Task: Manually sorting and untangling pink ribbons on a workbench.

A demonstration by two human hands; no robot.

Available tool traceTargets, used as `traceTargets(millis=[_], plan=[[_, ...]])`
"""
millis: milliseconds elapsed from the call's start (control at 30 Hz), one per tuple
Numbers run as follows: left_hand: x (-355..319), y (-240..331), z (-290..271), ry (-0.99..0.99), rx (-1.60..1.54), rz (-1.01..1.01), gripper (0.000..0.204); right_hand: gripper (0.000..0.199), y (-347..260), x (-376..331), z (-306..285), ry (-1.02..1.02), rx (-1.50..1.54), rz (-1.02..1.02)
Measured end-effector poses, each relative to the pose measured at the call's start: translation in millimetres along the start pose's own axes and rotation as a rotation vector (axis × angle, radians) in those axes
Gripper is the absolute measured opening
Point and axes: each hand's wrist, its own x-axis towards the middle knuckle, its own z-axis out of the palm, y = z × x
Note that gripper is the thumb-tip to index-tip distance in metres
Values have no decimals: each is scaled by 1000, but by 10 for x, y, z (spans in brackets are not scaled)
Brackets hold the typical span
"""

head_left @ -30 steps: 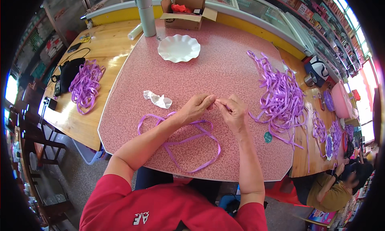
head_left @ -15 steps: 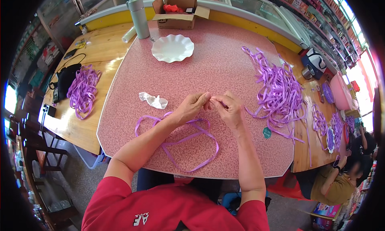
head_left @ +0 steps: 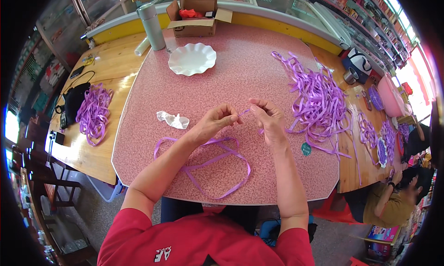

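Note:
My left hand (head_left: 216, 122) and my right hand (head_left: 267, 118) are raised over the pink speckled table (head_left: 240, 67), fingertips pinched on a thin purple ribbon (head_left: 210, 163) stretched between them. The rest of that ribbon lies in loose loops on the table below my forearms. A large heap of purple ribbon strips (head_left: 319, 99) sits just right of my right hand. A crumpled clear wrapper (head_left: 173, 119) lies left of my left hand.
A white scalloped plate (head_left: 192, 59), a grey flask (head_left: 151, 20) and an open cardboard box (head_left: 196, 16) stand at the far side. Another purple ribbon bundle (head_left: 94, 112) and a black bag (head_left: 74, 104) lie on the wooden table at left. A person (head_left: 393, 201) sits at lower right.
My hands have drawn slightly apart, showing a short stretch of ribbon between the fingertips. The view has shifted a little; the looped ribbon on the table stays put.

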Motion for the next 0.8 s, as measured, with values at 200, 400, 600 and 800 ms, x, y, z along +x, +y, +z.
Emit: traceTargets(millis=[200, 400, 600, 800], plan=[[-35, 38, 36, 92, -226, 125, 11, 18, 64, -5, 58, 32, -75, 103], [-15, 124, 88, 270, 338, 400, 10, 21, 122, -31, 120, -22, -123, 91], [9, 214, 88, 166, 1057, 759, 13, 26, 144, -26, 37, -108, -176, 166], [-1, 59, 145, 283, 792, 641, 15, 21, 183, -35, 101, -89, 110, 249]])
